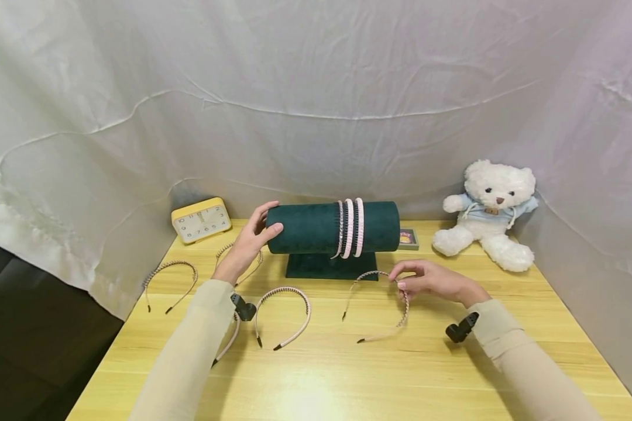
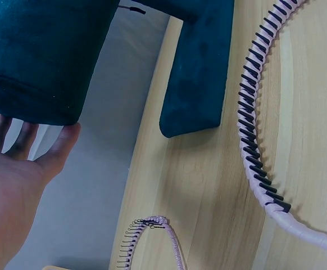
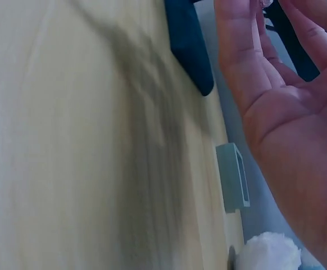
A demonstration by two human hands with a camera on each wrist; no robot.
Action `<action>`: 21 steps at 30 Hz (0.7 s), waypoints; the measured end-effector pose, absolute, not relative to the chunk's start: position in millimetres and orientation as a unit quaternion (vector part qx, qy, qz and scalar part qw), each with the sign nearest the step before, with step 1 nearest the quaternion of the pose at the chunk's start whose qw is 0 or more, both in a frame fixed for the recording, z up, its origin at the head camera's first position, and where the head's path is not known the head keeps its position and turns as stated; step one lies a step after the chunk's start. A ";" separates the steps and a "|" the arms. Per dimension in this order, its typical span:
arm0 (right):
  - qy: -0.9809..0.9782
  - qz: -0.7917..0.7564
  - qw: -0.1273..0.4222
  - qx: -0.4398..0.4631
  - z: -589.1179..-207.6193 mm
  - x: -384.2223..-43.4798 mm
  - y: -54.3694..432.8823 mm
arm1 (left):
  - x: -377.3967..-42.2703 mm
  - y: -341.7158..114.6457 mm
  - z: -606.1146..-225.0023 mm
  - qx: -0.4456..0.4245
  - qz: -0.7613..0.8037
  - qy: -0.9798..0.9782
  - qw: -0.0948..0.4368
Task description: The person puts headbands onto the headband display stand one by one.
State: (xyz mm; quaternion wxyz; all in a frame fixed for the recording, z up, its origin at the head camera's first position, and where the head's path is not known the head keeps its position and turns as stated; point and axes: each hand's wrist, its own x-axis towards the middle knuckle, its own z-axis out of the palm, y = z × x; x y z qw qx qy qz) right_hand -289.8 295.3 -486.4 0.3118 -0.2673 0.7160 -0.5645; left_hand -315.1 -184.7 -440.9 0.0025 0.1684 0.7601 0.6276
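A dark green velvet roll stand [image 1: 305,229] stands at the back of the table, with three pinkish headbands [image 1: 350,228] around the right part of its roll. At the roll's left end rests my left hand [image 1: 248,241], thumb at the front and extended fingers touching the end rim. My right hand [image 1: 426,279] pinches a thin pink-and-dark braided headband [image 1: 404,304] by its upper curve, in front of the stand's right side. In the right wrist view the fingertips are cut off at the top edge and little of the headband shows.
More headbands lie left of the stand, one pale pink [image 1: 308,310], one far left [image 1: 192,275], others partly behind the left arm. A yellow clock [image 1: 202,220] stands back left, a white teddy bear [image 1: 497,199] back right. A small grey-green frame [image 1: 408,238] sits beside the stand.
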 end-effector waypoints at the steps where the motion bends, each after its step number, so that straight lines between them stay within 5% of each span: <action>1: 0.712 -0.570 0.311 -0.268 -486.0 -289.9 297.1 | -315.0 -184.7 -440.6 0.169 0.628 0.760 0.003; 21: 0.660 -0.646 0.249 -0.293 -452.2 -287.6 319.4 | -316.1 -184.7 -439.9 0.172 0.628 0.759 0.005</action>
